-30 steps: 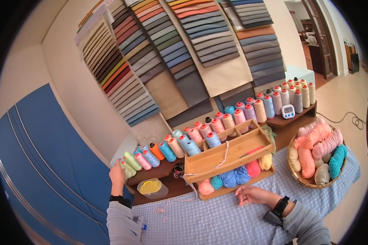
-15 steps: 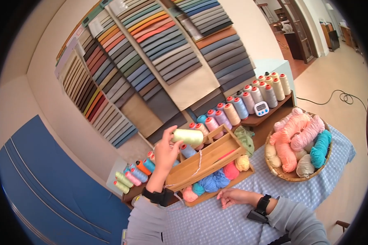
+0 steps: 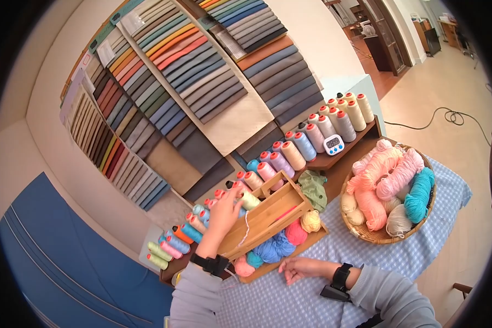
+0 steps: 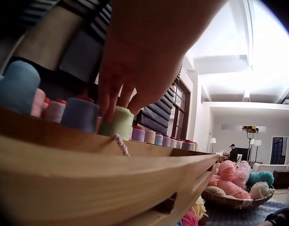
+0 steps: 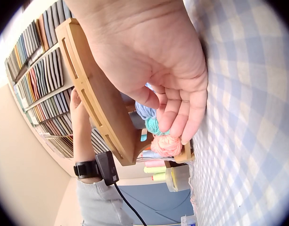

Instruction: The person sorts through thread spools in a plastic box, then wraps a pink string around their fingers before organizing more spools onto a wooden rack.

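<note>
My left hand (image 3: 223,213) holds a pale green thread spool (image 3: 250,200) at the back compartments of the wooden organizer (image 3: 263,223). In the left wrist view, the fingertips are at the top of this spool (image 4: 120,123), which stands upright beside a grey-blue spool (image 4: 80,114). A twisted pink-and-white cord (image 3: 246,229) hangs over the organizer's front tray. My right hand (image 3: 306,269) rests on the checked tablecloth (image 3: 317,298), fingers loosely curled with nothing in them. Right in front of its fingertips, a peach yarn ball (image 5: 166,146) sits on the organizer's lower level.
Rows of thread spools (image 3: 294,156) line the shelf behind the organizer, with a white timer (image 3: 333,144) among them. To the right stands a wicker basket (image 3: 374,236) of yarn skeins. Green mesh cloth (image 3: 312,188) lies beside the organizer. Fabric swatches (image 3: 202,76) cover the wall.
My left hand took the pale green spool from the shelf's left end, carried it rightward and lowered it at the organizer. The right hand stays on the tablecloth. The head view has turned right.
</note>
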The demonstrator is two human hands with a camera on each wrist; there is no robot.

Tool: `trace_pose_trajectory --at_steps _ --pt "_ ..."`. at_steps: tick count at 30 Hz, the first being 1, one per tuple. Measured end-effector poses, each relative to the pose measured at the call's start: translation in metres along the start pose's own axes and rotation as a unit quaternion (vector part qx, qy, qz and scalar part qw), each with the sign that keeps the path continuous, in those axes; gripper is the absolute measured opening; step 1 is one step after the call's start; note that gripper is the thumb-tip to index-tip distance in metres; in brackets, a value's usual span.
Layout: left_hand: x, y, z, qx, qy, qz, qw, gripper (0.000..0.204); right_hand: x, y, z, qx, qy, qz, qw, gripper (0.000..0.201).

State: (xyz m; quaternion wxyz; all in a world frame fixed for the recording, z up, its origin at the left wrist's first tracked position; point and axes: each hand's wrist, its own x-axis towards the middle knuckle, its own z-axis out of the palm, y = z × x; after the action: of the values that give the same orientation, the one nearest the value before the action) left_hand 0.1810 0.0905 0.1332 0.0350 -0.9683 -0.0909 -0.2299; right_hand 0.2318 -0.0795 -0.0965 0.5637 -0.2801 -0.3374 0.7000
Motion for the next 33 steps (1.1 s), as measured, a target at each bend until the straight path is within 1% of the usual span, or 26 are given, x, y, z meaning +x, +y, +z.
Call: trace_pose_trajectory --at_steps 2,3,5,6,7,9,10,12,13,15,16,18,19,20,21,22,23,25,26,28,29,31,32,33 --pt "-0.007 -0.011 -0.011 -0.074 0.028 -0.022 0.997 0.033 0.000 -0.001 0.001 0.001 0.004 -0.002 1.000 0.019" --pt "-0.012 -0.021 -0.017 -0.074 0.030 -0.027 0.996 0.033 0.001 0.000 0.000 -0.001 0.002 0.002 1.000 0.019" --pt "-0.024 -0.043 -0.030 -0.020 0.063 -0.026 0.997 0.031 0.002 0.001 -0.002 0.013 0.004 0.005 1.000 0.018" --pt "-0.033 -0.048 -0.040 -0.023 0.060 -0.061 0.996 0.029 0.002 0.001 -0.002 0.011 0.001 0.009 1.000 0.018" --pt "-0.042 -0.060 -0.046 -0.022 0.062 -0.066 0.996 0.029 0.002 -0.001 -0.001 0.011 0.006 0.011 1.000 0.018" --pt "-0.066 -0.092 -0.056 0.044 0.065 -0.115 0.990 0.027 0.001 -0.003 0.000 0.008 0.009 0.017 1.000 0.018" --pt "-0.079 -0.109 -0.060 0.044 0.067 -0.119 0.990 0.027 0.001 -0.003 0.001 0.009 0.012 0.017 1.000 0.018" --pt "-0.108 -0.147 -0.066 0.156 0.082 -0.153 0.972 0.025 0.000 -0.005 0.002 0.006 0.014 0.021 1.000 0.018" --pt "-0.122 -0.164 -0.070 0.155 0.084 -0.159 0.971 0.025 -0.001 -0.006 0.003 0.004 0.019 0.023 1.000 0.018" --pt "-0.152 -0.195 -0.079 0.266 0.050 -0.245 0.931 0.024 -0.001 -0.007 0.003 -0.003 0.022 0.030 0.999 0.018" --pt "-0.167 -0.209 -0.083 0.265 0.052 -0.252 0.929 0.024 -0.001 -0.007 0.003 0.005 0.020 0.026 0.999 0.018" --pt "-0.200 -0.235 -0.087 0.308 0.057 -0.299 0.901 0.023 -0.001 -0.008 0.003 0.007 0.017 0.030 0.999 0.018" --pt "-0.216 -0.245 -0.088 0.305 0.059 -0.308 0.899 0.023 -0.002 -0.010 0.004 0.006 0.022 0.032 0.999 0.018" --pt "-0.232 -0.254 -0.087 0.315 0.051 -0.337 0.886 0.022 -0.002 -0.011 0.004 0.006 0.028 0.035 0.999 0.018" --pt "-0.245 -0.259 -0.086 0.323 0.043 -0.365 0.872 0.022 -0.002 -0.011 0.003 0.001 0.026 0.040 0.999 0.018" --pt "-0.256 -0.265 -0.083 0.347 0.040 -0.377 0.858 0.025 -0.002 -0.010 0.002 0.007 0.023 0.036 0.999 0.018" --pt "-0.266 -0.271 -0.080 0.345 0.041 -0.381 0.857 0.025 -0.002 -0.009 0.001 0.013 0.021 0.031 0.999 0.018" --pt "-0.274 -0.275 -0.077 0.343 -0.015 -0.435 0.833 0.031 -0.001 -0.009 0.000 0.016 0.021 0.032 0.999 0.019" --pt "-0.276 -0.278 -0.075 0.341 -0.014 -0.437 0.832 0.031 -0.001 -0.008 0.000 0.023 0.021 0.030 0.999 0.019" --pt "-0.272 -0.274 -0.071 0.297 -0.007 -0.439 0.848 0.044 -0.002 -0.008 0.000 0.026 0.022 0.032 0.999 0.019" --pt "-0.269 -0.275 -0.067 0.296 -0.006 -0.442 0.847 0.044 -0.002 -0.009 0.000 0.030 0.023 0.033 0.999 0.019" --pt "-0.263 -0.279 -0.058 0.306 0.025 -0.407 0.861 0.051 -0.003 -0.011 0.003 0.028 0.025 0.035 0.999 0.019" --pt "-0.257 -0.277 -0.055 0.304 0.027 -0.409 0.860 0.051 -0.004 -0.013 0.005 0.029 0.028 0.035 0.999 0.019" --pt "-0.250 -0.275 -0.052 0.295 0.039 -0.374 0.878 0.055 -0.004 -0.013 0.005 0.025 0.029 0.037 0.999 0.019"
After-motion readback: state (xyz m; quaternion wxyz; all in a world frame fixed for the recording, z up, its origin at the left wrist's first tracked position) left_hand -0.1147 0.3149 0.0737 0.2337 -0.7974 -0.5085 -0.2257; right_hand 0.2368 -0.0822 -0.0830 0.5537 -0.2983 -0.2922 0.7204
